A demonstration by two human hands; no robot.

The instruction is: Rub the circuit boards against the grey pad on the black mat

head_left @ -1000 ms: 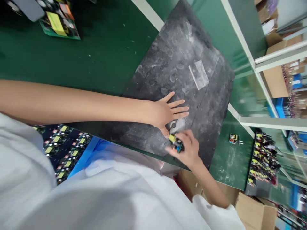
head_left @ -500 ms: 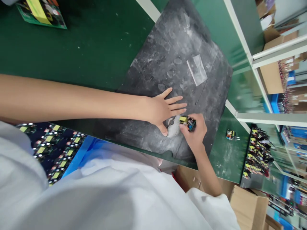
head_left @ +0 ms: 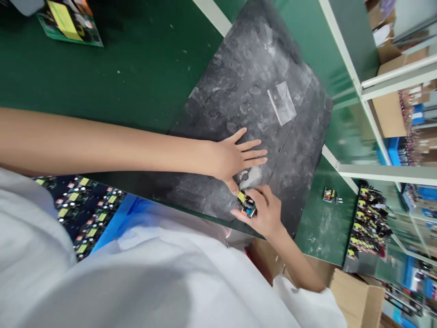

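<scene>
My left hand (head_left: 230,157) lies flat with its fingers spread on a dusty black mat (head_left: 235,95). In my right hand (head_left: 268,209) is a small circuit board (head_left: 246,203) with yellow-wrapped and dark components, pinched between thumb and fingers close to my left thumb. Just beyond the board, a pale powdery patch (head_left: 254,176) with a small round grey item (head_left: 243,175) shows on the mat beside my left fingers. A clear plastic bag (head_left: 282,103) rests farther up the mat, apart from both hands.
Another circuit board (head_left: 329,195) lies on the green table (head_left: 317,228) at right, near a heap of boards (head_left: 368,221). A larger board (head_left: 70,23) is at upper left. Below my left forearm, a blue-edged tray (head_left: 114,218) holds several boards. An open cardboard box (head_left: 355,296) stands at lower right.
My right hand has moved left and nearer my body, bringing the circuit board from the powdery patch to beside my left thumb. My left hand stays spread on the mat.
</scene>
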